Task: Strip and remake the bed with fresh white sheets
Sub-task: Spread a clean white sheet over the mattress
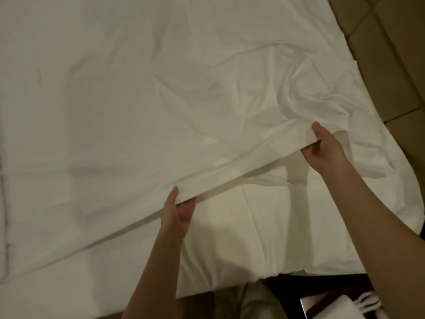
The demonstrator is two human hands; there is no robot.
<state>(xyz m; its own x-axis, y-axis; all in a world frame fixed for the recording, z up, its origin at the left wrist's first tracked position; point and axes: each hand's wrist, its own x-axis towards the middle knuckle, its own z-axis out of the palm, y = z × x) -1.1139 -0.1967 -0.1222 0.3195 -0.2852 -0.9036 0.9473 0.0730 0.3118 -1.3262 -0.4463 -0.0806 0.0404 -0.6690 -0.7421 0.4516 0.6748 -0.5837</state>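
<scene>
1. At the bottom edge, nearest the camera, two bare forearms reach forward over the near side of the bed (230, 261), which is covered by a smooth white under-sheet (264, 226) with a faint lengthwise crease.
2. Beside the right forearm, low on the floor, sits a white object with a dark surface (322, 305); what it is cannot be told.
3. A little farther in, the left hand (178, 210) grasps the hem of the top sheet (115, 111), thumb on the upper face and fingers curled beneath the edge.
4. To the right and slightly farther on, the right hand (324, 146) pinches the same hem, thumb above and fingers tucked under the cloth.
5. Between the two hands the hem runs taut and straight, lifted off the under-sheet so that a shadowed gap shows below it.
6. Past the right hand the top sheet bunches into deep wrinkles near the bed's right side.
7. Beyond the hands the top sheet spreads across most of the bed, fairly flat with soft folds at the middle.
8. At the far right, tan floor tiles (391, 54) with dark seams lie beside the bed.
</scene>
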